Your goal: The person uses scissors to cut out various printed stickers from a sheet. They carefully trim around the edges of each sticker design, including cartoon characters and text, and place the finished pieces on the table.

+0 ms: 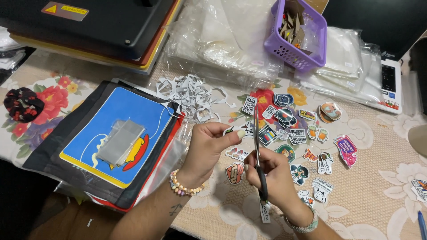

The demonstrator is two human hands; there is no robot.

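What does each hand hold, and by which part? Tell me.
Left hand pinches a sticker sheet by its left edge; right hand grips scissors by the handles.

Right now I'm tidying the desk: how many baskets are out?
1. A purple plastic basket sits at the top of the table on clear plastic bags, holding small brown cardboard pieces. Others may lie outside the view.

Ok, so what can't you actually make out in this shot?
Head view only:
- Sticker in the left hand: mostly covered by fingertips, design unclear.
- Scissors: handles buried in the right hand; blade gap too thin to judge.
- Purple basket: contents small, cut by the top edge.
- Pen: cropped at the bottom-right corner.
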